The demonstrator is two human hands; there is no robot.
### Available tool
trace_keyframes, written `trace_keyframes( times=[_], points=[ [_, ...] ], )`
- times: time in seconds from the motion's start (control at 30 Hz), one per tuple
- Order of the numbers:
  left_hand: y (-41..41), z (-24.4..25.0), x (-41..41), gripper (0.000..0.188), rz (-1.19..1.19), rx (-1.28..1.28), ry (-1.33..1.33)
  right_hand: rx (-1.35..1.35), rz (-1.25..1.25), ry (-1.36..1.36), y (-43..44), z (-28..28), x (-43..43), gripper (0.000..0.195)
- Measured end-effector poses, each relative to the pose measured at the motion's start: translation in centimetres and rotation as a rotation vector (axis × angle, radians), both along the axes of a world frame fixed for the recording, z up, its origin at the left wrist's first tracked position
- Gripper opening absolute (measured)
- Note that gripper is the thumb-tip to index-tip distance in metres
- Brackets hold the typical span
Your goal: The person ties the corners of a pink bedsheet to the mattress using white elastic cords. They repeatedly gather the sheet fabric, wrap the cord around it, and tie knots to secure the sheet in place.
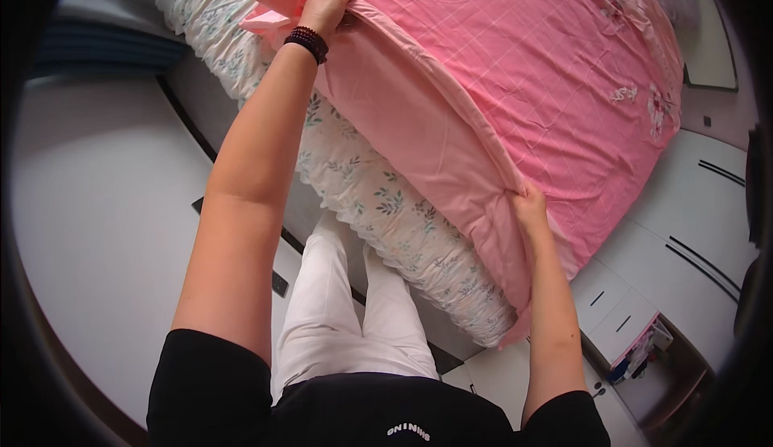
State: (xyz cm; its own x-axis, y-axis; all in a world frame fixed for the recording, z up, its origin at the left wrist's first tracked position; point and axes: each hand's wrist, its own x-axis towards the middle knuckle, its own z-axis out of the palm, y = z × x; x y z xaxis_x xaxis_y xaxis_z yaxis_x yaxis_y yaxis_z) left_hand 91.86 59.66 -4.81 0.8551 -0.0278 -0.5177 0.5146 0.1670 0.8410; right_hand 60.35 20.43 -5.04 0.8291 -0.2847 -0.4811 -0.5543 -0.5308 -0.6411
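A pink quilt [483, 72] with a faint grid pattern and some floral patches covers most of the bed. Its near edge is raised, so the paler pink underside [410, 133] faces me. At the upper left of the view, my left hand [326, 12], with dark beads on the wrist, grips that edge. Farther right, my right hand [530, 205] pinches the same edge. A stretch of the edge runs between both hands. Beneath it lies a cream bed cover [386, 193] printed with green leaves and trimmed with a ruffle.
White cabinets [682, 205] with black handles stand beyond the bed on the right, above an open compartment [646, 356] holding various items. To my left is a large white panel [109, 205]. A blue curtain [109, 45] hangs at the upper left.
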Motion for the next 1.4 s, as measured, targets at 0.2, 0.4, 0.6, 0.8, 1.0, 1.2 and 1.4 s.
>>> trace_keyframes(
  times=[0.2,0.4,0.6,0.8,1.0,1.2,1.4],
  points=[
    [-1.7,-6.1,-0.6,0.081,-0.322,0.794,-0.445,-0.542,0.093,-0.266,2.1,-2.8,2.2,0.061],
    [2.3,-8.4,-12.1,0.071,-0.648,1.19,-0.719,-0.528,0.379,-0.162,13.4,-2.9,-6.7,0.068],
    [8.2,-12.4,-14.3,0.063,-0.596,0.977,-0.438,-0.155,0.391,-0.009,15.5,-4.8,-11.3,0.049],
    [4.4,-11.8,-10.9,0.065,-0.156,0.756,-0.209,-0.427,0.107,-0.097,14.4,-4.5,-11.9,0.056],
    [4.7,-13.6,-9.3,0.073,-0.676,1.471,-0.608,-0.358,0.268,0.19,14.2,-3.9,-13.8,0.058],
    [6.6,-13.4,-8.6,0.07,-0.689,1.521,-0.41,-0.271,0.05,-0.111,12.1,-4.6,-12.9,0.045],
    [6.8,-12.4,-7.5,0.075,-0.457,1.543,-0.378,-0.575,-0.016,-0.389,4.6,-5.3,-1.3,0.04]
  ],
)
